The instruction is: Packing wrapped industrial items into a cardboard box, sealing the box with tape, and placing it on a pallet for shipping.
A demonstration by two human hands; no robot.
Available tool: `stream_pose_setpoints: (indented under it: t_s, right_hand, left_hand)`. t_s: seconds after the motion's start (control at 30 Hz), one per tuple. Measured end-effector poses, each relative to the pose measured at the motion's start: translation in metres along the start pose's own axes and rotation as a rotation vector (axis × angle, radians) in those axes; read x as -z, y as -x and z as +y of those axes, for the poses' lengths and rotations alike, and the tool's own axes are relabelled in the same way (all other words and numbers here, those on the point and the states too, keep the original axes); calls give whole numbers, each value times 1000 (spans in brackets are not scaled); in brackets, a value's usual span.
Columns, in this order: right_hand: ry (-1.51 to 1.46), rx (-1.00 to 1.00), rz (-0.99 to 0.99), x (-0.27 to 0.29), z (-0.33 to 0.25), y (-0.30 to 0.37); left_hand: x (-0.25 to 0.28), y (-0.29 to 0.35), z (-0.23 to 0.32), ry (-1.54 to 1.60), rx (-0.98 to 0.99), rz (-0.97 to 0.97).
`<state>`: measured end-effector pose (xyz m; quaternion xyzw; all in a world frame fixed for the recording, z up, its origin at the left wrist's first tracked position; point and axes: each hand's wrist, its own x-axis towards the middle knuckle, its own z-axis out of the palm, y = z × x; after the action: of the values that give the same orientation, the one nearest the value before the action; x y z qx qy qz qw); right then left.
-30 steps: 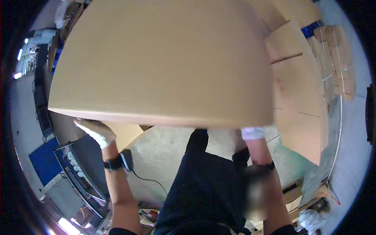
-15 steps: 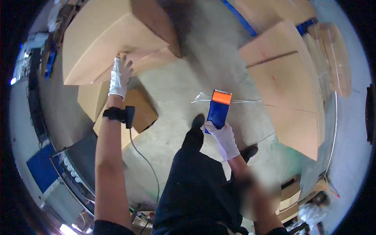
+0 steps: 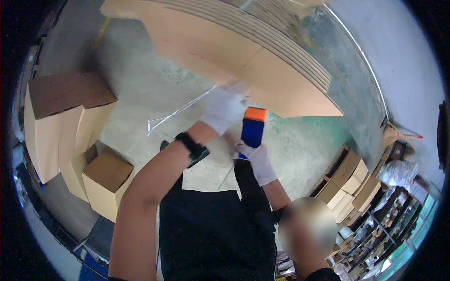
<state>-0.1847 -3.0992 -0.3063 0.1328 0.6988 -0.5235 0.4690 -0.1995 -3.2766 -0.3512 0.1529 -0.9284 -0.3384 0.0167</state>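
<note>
My right hand (image 3: 260,161), in a white glove, is closed around a blue tool with an orange end (image 3: 253,129), held upright in front of my body. The tool's exact kind does not show. My left hand (image 3: 226,107), gloved in white too, reaches toward the near edge of a stack of flat cardboard sheets (image 3: 234,61). Its fingers are smeared by motion, and whether they touch the cardboard is unclear. A dark band with a small device (image 3: 191,149) is strapped on my left wrist.
Thin white strapping (image 3: 180,111) trails over the floor near my left hand. Brown cardboard boxes stand at left, a tall one (image 3: 70,117) and a smaller one (image 3: 110,175). More cartons (image 3: 344,180) and a cluttered rack (image 3: 389,220) are at lower right.
My view has turned right toward the flat cardboard sheets. My left hand has come off the large box and moved over to the sheets. The right hand still holds the blue tool.
</note>
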Motion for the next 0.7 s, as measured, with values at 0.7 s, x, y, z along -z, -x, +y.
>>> stream_pose_setpoints:
  t_s: [0.7]
  right_hand:
    - [1228, 1082, 492, 172, -88, -79]
  left_hand:
    - [-65, -14, 73, -304, 256, 62]
